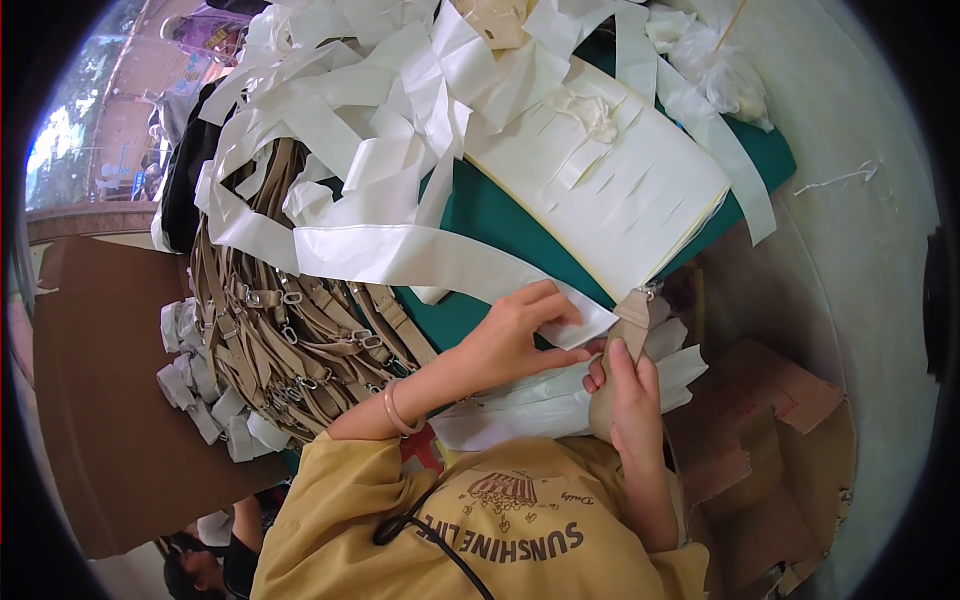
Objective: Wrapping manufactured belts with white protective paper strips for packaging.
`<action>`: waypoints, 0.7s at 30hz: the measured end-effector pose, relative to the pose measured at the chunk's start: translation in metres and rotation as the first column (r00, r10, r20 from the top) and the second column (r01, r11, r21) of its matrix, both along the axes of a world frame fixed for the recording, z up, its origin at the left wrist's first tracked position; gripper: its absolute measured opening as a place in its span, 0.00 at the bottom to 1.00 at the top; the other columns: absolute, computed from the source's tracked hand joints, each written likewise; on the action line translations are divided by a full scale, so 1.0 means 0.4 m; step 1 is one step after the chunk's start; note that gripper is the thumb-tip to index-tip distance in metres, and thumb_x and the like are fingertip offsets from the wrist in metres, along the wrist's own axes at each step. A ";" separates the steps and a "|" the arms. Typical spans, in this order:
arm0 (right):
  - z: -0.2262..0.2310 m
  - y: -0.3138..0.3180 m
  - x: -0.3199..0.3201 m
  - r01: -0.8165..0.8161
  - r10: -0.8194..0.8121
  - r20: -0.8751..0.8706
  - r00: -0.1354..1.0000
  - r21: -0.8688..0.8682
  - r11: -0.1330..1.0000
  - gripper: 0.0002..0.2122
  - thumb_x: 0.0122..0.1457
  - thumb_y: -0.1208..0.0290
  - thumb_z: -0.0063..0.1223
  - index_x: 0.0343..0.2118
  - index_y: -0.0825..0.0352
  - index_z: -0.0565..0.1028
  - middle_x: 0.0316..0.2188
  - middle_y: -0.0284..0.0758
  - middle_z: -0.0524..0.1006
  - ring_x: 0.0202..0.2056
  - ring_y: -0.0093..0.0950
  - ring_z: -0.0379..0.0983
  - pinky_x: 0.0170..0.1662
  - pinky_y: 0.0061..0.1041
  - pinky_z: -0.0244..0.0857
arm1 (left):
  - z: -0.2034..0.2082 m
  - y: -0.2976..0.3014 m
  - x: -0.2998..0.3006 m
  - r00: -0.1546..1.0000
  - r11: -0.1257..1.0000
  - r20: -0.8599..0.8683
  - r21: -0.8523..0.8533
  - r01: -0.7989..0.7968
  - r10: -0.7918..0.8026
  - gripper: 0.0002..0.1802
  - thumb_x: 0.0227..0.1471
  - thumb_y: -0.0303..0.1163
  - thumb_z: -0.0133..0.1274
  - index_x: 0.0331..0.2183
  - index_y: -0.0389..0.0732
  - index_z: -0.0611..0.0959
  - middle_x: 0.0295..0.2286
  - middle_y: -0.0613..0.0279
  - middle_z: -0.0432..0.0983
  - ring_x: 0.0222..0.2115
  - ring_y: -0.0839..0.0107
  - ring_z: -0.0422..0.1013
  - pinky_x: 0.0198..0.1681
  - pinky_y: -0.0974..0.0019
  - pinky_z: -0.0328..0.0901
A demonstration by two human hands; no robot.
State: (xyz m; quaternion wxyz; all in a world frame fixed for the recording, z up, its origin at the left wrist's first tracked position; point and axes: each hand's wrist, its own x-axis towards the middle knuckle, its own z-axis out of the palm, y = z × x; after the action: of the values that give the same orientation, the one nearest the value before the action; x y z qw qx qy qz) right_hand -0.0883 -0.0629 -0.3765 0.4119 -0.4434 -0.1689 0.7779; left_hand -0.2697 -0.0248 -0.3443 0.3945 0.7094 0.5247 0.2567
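One tan strap (630, 327) lay near-to-far, gripped in the closed right hand (632, 395), and one white strip (400, 256) ran left from beside its far end, held by the loosely curled left hand (520, 325).

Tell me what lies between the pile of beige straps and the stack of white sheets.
The head view shows a long white strip, then green tabletop.

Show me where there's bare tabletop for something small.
One bare wedge of green tabletop lies between the long white strip and the cream rectangular stack of sheets; the right-hand corner beyond the draped white ribbon is bare too. Crowded: left, tan straps with metal buckles; far side, tangled white strips.
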 end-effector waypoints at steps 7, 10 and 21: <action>0.000 -0.011 -0.012 -0.070 0.056 0.142 0.988 0.092 0.993 0.11 0.66 0.65 0.43 0.33 0.68 0.71 0.22 0.28 0.68 0.25 0.18 0.62 0.30 0.19 0.56 | 0.025 0.059 -0.025 0.992 0.936 0.003 -0.331 0.120 -0.126 0.17 0.44 0.38 0.66 0.29 0.34 0.81 0.23 0.60 0.76 0.23 0.73 0.70 0.27 0.71 0.67; 0.010 -0.016 -0.008 -0.096 0.077 0.155 0.985 0.119 0.988 0.11 0.65 0.66 0.43 0.32 0.68 0.71 0.22 0.28 0.68 0.25 0.18 0.62 0.30 0.18 0.56 | 0.030 0.056 -0.016 0.992 0.963 0.027 -0.237 0.127 -0.124 0.19 0.44 0.40 0.65 0.23 0.34 0.78 0.18 0.61 0.73 0.19 0.73 0.68 0.24 0.70 0.65; 0.023 -0.007 0.001 -0.087 0.086 0.006 0.996 0.092 0.992 0.13 0.60 0.65 0.39 0.37 0.72 0.70 0.25 0.34 0.69 0.28 0.22 0.64 0.33 0.21 0.58 | 0.040 0.042 0.002 0.998 0.962 0.032 -0.267 0.062 -0.055 0.24 0.40 0.43 0.67 0.24 0.35 0.74 0.19 0.61 0.70 0.19 0.71 0.67 0.25 0.70 0.65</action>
State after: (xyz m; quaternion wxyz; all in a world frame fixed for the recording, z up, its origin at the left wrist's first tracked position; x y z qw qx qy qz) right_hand -0.0877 -0.0657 -0.3672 0.3977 -0.4170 -0.2242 0.7859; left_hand -0.2690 -0.0080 -0.3282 0.5006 0.6615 0.5285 0.1802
